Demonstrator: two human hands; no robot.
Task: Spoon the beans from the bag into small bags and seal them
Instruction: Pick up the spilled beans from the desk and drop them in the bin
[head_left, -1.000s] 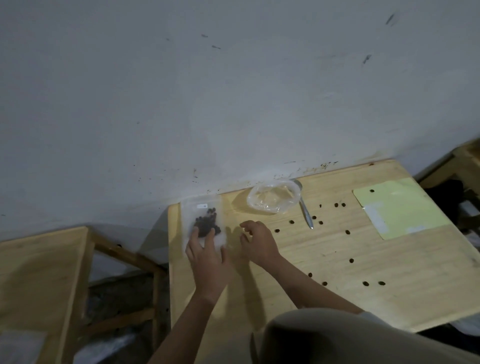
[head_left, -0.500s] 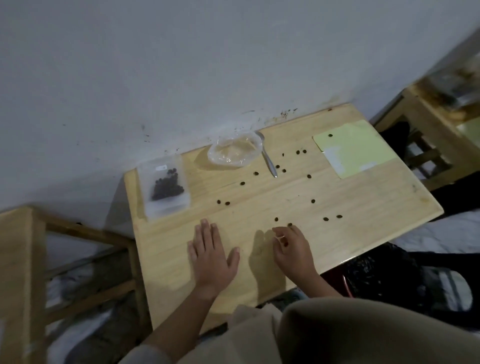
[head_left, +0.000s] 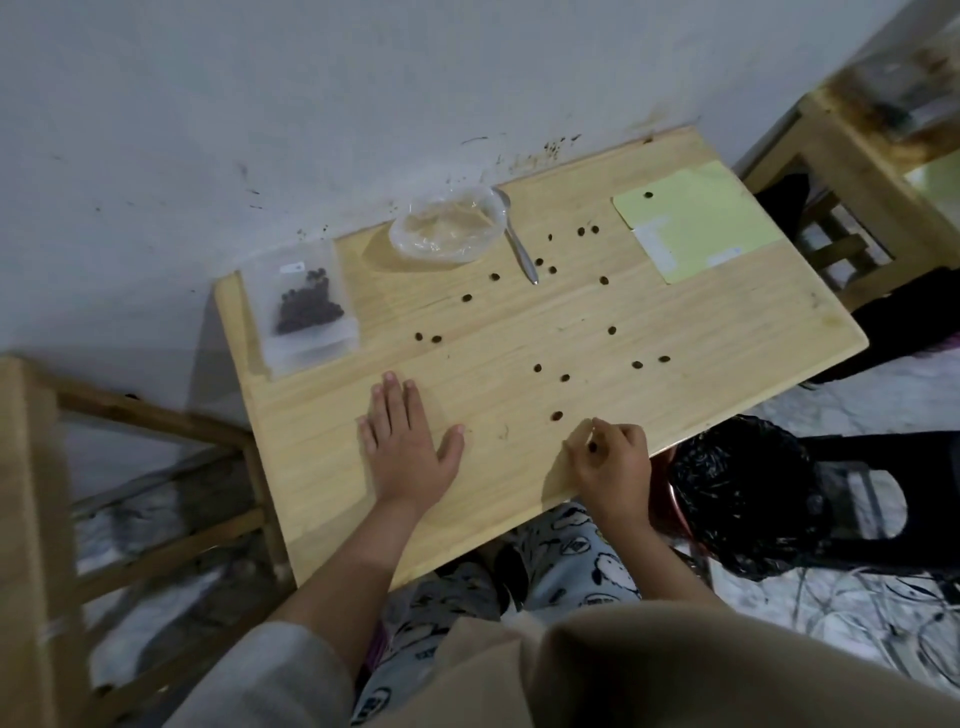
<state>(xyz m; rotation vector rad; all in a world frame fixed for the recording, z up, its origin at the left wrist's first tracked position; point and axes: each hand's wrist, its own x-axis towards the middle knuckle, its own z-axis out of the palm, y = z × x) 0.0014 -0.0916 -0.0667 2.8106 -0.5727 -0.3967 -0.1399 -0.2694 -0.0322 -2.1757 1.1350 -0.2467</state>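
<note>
A small clear bag holding dark beans (head_left: 306, 312) lies flat at the back left of the wooden table (head_left: 519, 467). A crumpled clear plastic bag (head_left: 448, 224) sits by the wall, with a metal spoon (head_left: 519, 244) lying beside it. Several loose beans (head_left: 557, 415) are scattered across the table. My left hand (head_left: 408, 447) rests flat on the wood, fingers apart, holding nothing. Near the front edge, my right hand (head_left: 613, 457) is curled, with a dark bean pinched at its fingertips.
A pale green flat pouch (head_left: 696, 221) lies at the back right corner. A bin lined with black plastic (head_left: 743, 493) stands right of the table. Wooden furniture stands to the left (head_left: 31, 519) and at the far right (head_left: 852, 135). The wall runs behind the table.
My left hand let go of the bean bag and came back to lie flat near the front. My right hand moved to the front edge over loose beans. The view tilted down.
</note>
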